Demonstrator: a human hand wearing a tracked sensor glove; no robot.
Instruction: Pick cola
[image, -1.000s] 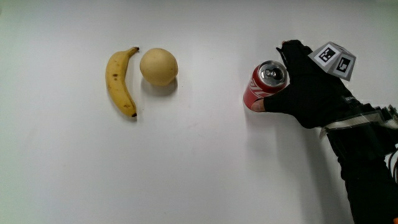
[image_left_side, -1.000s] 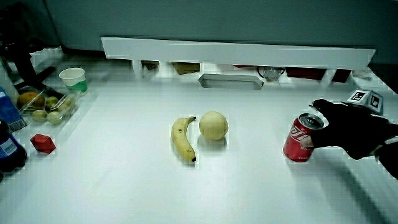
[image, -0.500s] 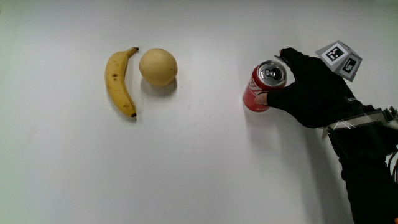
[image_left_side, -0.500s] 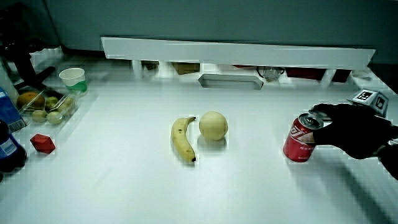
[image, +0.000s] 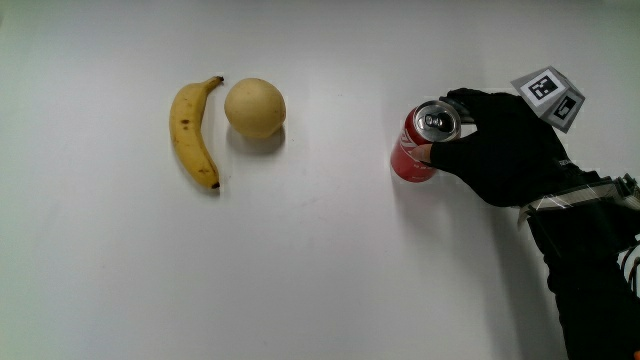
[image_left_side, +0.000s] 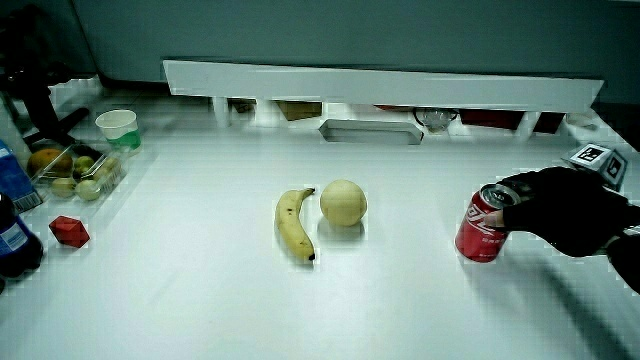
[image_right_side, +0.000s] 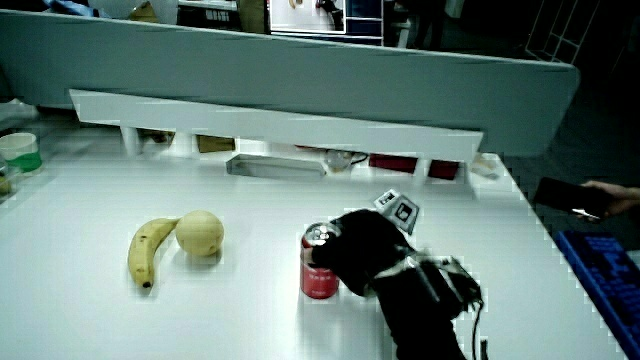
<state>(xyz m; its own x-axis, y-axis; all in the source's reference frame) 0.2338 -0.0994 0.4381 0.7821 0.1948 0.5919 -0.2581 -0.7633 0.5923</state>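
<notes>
**A:** A plain white table (image: 330, 290), smooth and matte, with a low white partition (image_left_side: 380, 82) along one edge. Where is the cola?

**B:** The cola can (image: 423, 141) stands upright on the table, a red cylinder with a bright metal lid and pull tab. The hand (image: 500, 140) in the black fabric glove is closed around it from the side, the thumb on the wall nearer the person and the fingers (image: 464, 100) curled over the rim. In both side views the can (image_left_side: 484, 222) (image_right_side: 319, 262) sits base-down, so the grip looks made but the lift not yet begun.

**A:** And around it?

**B:** Well apart from the can lie a curved yellow banana (image: 194, 128) with brown speckles and, just beside it, a round pale-yellow fruit (image: 255, 106). In a side view a paper cup (image_left_side: 118, 127), a clear tub of small fruit (image_left_side: 70, 168) and a small red block (image_left_side: 68, 230) sit at the table's edge. A patterned cube (image: 549, 97) rides the back of the glove.
</notes>
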